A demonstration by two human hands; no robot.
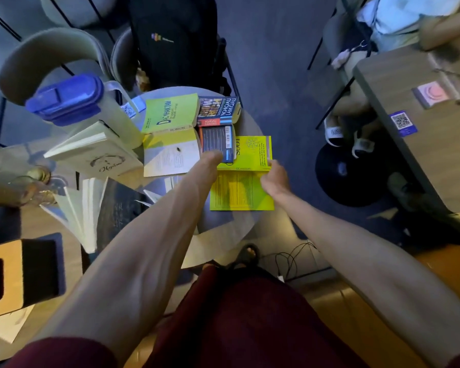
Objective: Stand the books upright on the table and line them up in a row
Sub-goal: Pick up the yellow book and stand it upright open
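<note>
A bright yellow book [252, 152] lies opened out at the right edge of the round table [223, 229]. My right hand [275, 179] pinches its right edge at the fold. My left hand [210, 160] reaches in at the book's left edge, where a dark blue book [218, 140] with a barcode overlaps it. Its fingers point away and are hidden. A lime-green book [170, 112] and its opened half [170, 155] sit behind. Left of these are a white book [96, 155] and a dark book with fanned pages [112, 208].
A pitcher with a blue lid [67, 99] stands at the table's far left. A black backpack [175, 41] sits on a chair behind the table. A wooden box [19, 272] is at my left. At the right, a seated person's legs [356, 134] show beside a second table [409, 128].
</note>
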